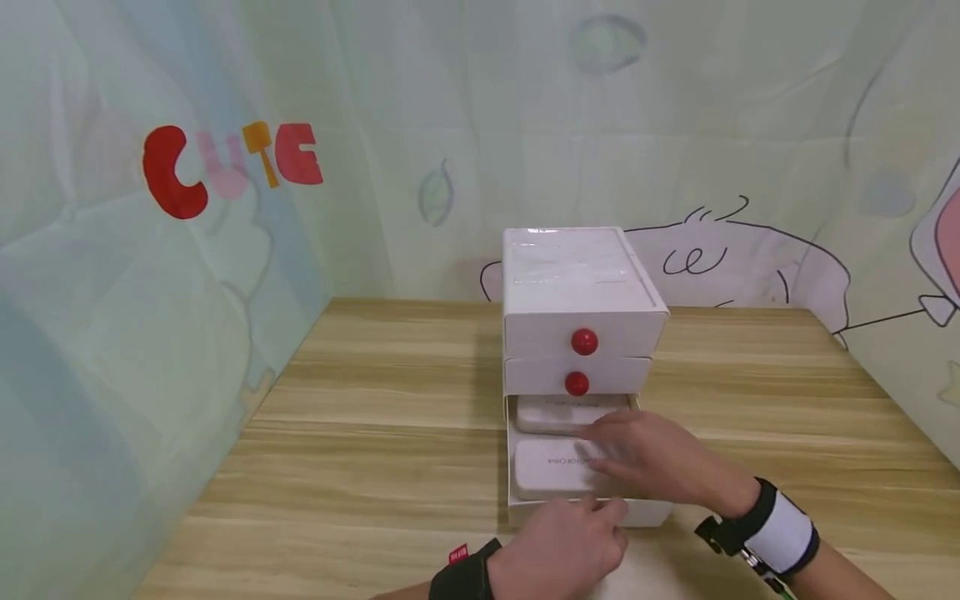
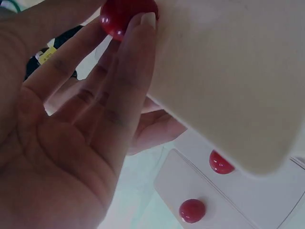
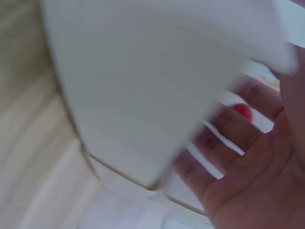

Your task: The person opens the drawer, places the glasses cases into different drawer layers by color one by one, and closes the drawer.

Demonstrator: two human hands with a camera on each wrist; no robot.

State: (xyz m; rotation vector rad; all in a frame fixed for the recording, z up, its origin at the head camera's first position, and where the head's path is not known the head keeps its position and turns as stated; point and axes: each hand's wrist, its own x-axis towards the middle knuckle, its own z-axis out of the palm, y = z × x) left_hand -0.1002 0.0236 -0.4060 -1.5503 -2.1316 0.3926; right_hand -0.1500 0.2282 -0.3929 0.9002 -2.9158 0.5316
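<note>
A white cabinet (image 1: 570,271) has its bottom drawer (image 1: 647,513) pulled out toward me. Inside lie two white boxes with small dark print, a front box (image 1: 542,475) and a rear box (image 1: 551,417). My left hand (image 1: 555,546) is at the drawer's front; in the left wrist view its thumb and fingers pinch a red knob (image 2: 125,19). Over the drawer's right side reaches my right hand (image 1: 648,458), fingers extended above the front box and partly covering it. Whether the fingertips touch that box cannot be told. The right wrist view is blurred by the drawer's white side (image 3: 143,95).
The upper two drawers are closed, with an upper red knob (image 1: 584,341) and a middle red knob (image 1: 577,383). Everything stands on a wood-grain table (image 1: 375,417). A printed cloth (image 1: 412,125) hangs behind and at both sides.
</note>
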